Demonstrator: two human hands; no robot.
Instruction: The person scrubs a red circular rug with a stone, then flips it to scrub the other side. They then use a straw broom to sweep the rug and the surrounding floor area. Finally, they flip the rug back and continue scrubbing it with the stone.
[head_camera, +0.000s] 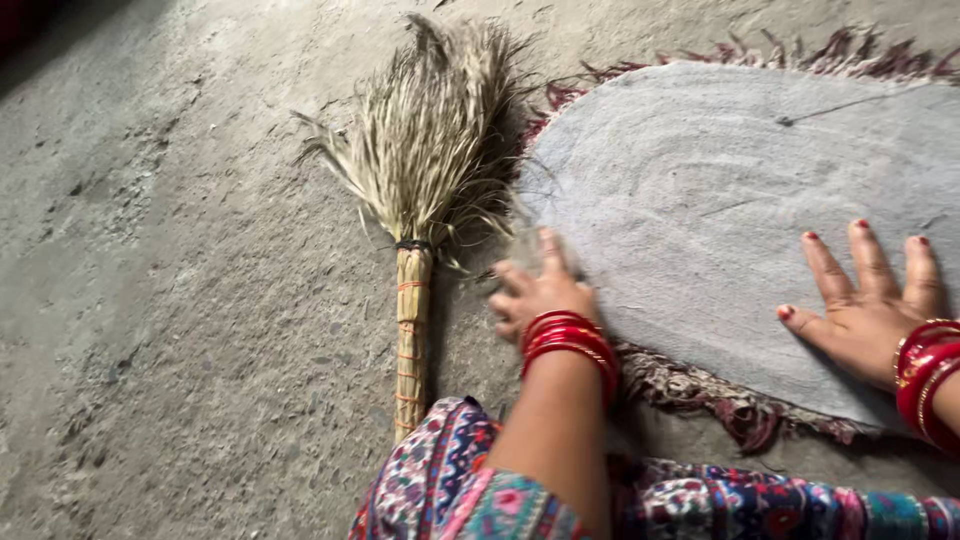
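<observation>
A grey mat (720, 190) with a dark red fringe lies upside down on the concrete floor at the right. My left hand (535, 295) rests at the mat's left edge with its fingers curled on the edge; whether it grips the mat is unclear. My right hand (865, 300) lies flat on the mat's grey backing, fingers spread. Both wrists carry red bangles. A straw broom (425, 160) lies on the floor just left of my left hand, bristles pointing away from me, its bound handle (410, 335) running toward my knee.
Rough grey concrete floor (170, 300) stretches to the left and top. My patterned, multicoloured clothing (450, 490) fills the bottom edge. The mat's fringe (700, 395) curls along its near edge.
</observation>
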